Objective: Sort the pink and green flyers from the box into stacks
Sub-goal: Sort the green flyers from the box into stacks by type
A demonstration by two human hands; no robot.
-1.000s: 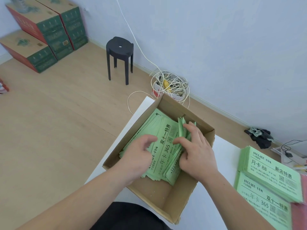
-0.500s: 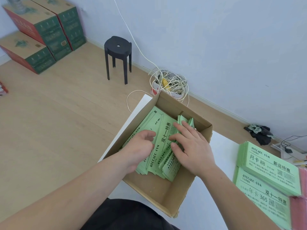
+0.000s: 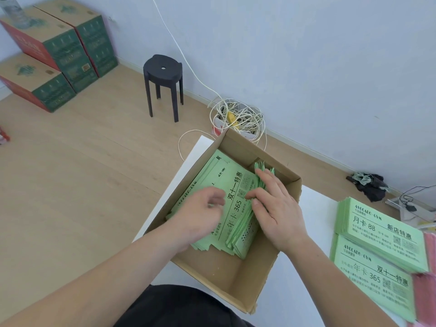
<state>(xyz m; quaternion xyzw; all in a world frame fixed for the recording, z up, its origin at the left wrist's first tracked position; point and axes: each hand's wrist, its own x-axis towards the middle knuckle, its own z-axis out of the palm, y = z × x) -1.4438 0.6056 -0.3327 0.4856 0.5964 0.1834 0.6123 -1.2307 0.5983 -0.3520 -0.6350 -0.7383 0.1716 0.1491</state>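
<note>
Green flyers (image 3: 236,204) lie in a loose, fanned pile inside an open cardboard box (image 3: 226,279) at the centre of the frame, some flat and face up with black print, others standing on edge toward the box's far right corner. Both bare hands reach into the box. The right hand (image 3: 276,211) lies with fairly straight fingers pressed on the upright bundle, thumb against the flat sheets beside it. The left hand (image 3: 200,213), blurred, hovers over the left part of the pile with fingers loosely curled; whether it pinches a sheet cannot be told. No pink flyers show in the box. At the right edge of the frame, on the white table (image 3: 313,232), sit two squared-up green stacks (image 3: 382,232), and a sliver of a pink stack (image 3: 428,291) peeks in beside them. Sorting seems well advanced: stacks of both colours exist, yet a good handful of green sheets remains to be gathered and moved over. Beyond the table, a coil of white cable (image 3: 238,114) lies by the wall, a black stool (image 3: 162,74) stands on the wooden floor, and printed cartons (image 3: 59,55) are piled in the upper left.
</note>
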